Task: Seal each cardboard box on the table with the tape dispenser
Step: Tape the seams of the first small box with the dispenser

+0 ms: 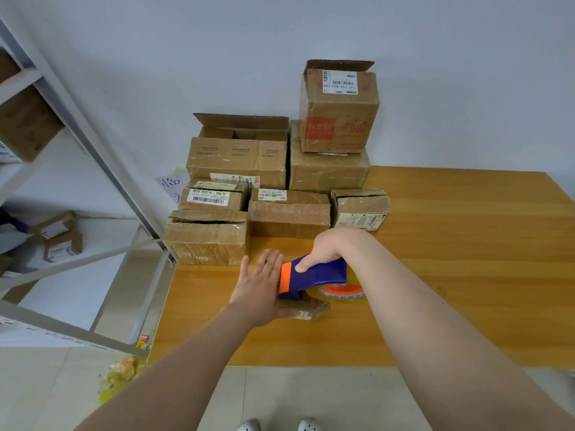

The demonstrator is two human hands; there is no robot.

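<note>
White shoes peek in at the very bottom, on a pale floor. A crinkly yellow bag lies on the floor by the table's near left corner. The wooden table is orange-brown.

Near the front of the table sits a small box made of cardboard. It is mostly hidden under the hands. The left hand lies flat on it with straight fingers. The right hand has its fingers and thumb wrapped tight round the tape dispenser. The tape dispenser is blue with an orange band. It sits over the small box, just beside the left hand's fingers. Its tape roll has an orange middle and shows on the right side.

Farther back, more cardboard boxes crowd together. First come a front box on the left with loose top flaps, a middle box, and a little box on the right. A labelled box sits behind the front box. Behind those are a wide box with its top open and a big box beside it. A top box stands on the big box, one flap up.

At the left, a metal shelf holds more boxes. A pale wall is at the back.
</note>
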